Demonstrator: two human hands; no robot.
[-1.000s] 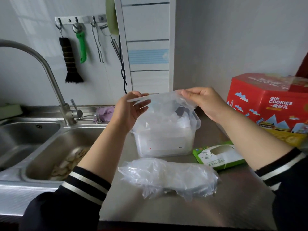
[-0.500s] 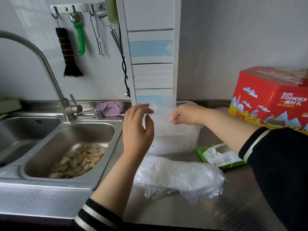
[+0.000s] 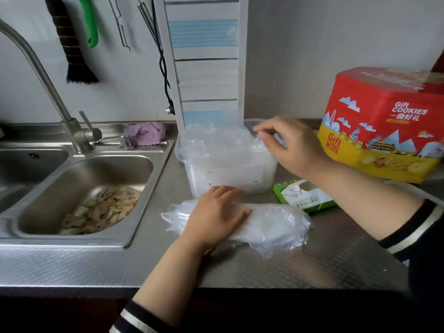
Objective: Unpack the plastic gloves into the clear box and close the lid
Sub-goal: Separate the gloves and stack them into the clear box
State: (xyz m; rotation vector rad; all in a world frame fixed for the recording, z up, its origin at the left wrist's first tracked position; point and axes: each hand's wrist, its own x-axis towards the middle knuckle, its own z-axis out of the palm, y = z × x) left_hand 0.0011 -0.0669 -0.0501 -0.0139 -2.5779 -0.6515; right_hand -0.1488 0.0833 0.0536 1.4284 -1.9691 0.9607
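Observation:
The clear box [image 3: 228, 175] stands on the steel counter beside the sink, lid off, with thin plastic gloves [image 3: 216, 143] heaped above its rim. My right hand [image 3: 288, 145] hovers over the box's right end with its fingers loosely bent; whether it holds any plastic I cannot tell. In front of the box lies a second pile of plastic gloves [image 3: 276, 227]. My left hand [image 3: 216, 215] rests flat on the left part of that pile. The green and white glove packet [image 3: 305, 195] lies to the right of the box.
A double sink [image 3: 79, 188] with peelings in the near basin and a tall tap [image 3: 48, 87] takes up the left. A purple cloth [image 3: 145, 133] lies behind it. A red and yellow cookie tin [image 3: 384, 126] stands at the right. A white striped panel [image 3: 206, 58] rises behind the box.
The gloves held above the box have gone down into it. My left hand came down from the box onto the front pile. My right hand moved to the box's right end.

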